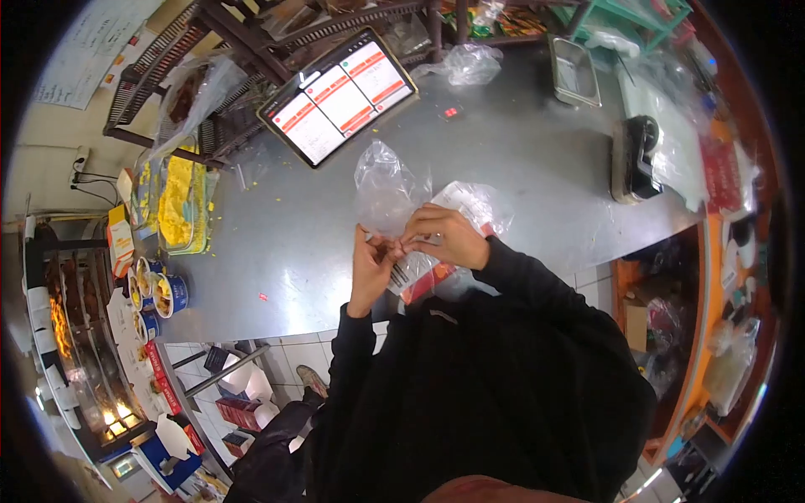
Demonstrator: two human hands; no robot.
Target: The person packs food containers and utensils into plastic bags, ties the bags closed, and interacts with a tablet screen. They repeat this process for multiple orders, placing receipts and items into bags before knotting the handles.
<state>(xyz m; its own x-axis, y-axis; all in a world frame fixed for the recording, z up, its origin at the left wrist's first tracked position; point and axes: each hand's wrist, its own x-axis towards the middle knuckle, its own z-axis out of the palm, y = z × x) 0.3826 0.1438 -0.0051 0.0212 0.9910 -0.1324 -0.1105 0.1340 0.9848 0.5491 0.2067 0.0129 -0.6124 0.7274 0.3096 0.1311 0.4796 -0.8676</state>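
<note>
Over the metal table's front edge, my left hand [370, 267] and my right hand [449, 237] meet with fingertips pinched together. Between them they grip the gathered end of a clear plastic bag [384, 186]. The bag's puffed body lies beyond my fingers and looks see-through; I cannot make out what is in it. Under and beside my right hand is a second clear bag [480, 204] with white and red showing, part of it hidden by my hand and sleeve. A tablet [340, 96] with a lit screen stands past the bags.
At left are a glass tray of yellow food [182, 205] and several blue-white cups [172, 296], with a glowing grill [84, 335] beyond. A steel pan [575, 70] and a black device [635, 159] sit at right. Dark racks [352, 21] line the back.
</note>
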